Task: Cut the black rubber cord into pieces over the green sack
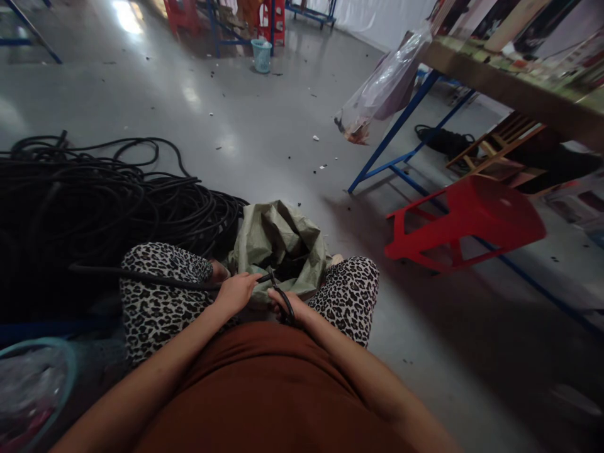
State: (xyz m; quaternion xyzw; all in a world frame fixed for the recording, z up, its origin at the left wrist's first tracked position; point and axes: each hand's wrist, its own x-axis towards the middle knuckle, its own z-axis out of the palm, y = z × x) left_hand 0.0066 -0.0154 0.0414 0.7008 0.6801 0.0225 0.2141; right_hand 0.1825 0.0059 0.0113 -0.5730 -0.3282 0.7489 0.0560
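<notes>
My left hand [240, 292] is closed around a black rubber cord [160, 279], which runs in from the left across my knee. The cord's end sticks out past my fingers, over an open woven sack [250, 236]. In my right hand [298, 307] is a pair of scissors [285, 302] with black handles, its blades up against the cord's end. Whether the blades are parted or closed on the cord is too small to tell. The sack stands between my knees, with dark contents that I cannot make out.
A big heap of black cord [141, 201] lies on my left, above a light blue basket [70, 358]. To the right are a red stool [495, 214] and a blue-legged table [519, 85] with a plastic bag [377, 94] hanging off it. A small bin [261, 56] stands farther off.
</notes>
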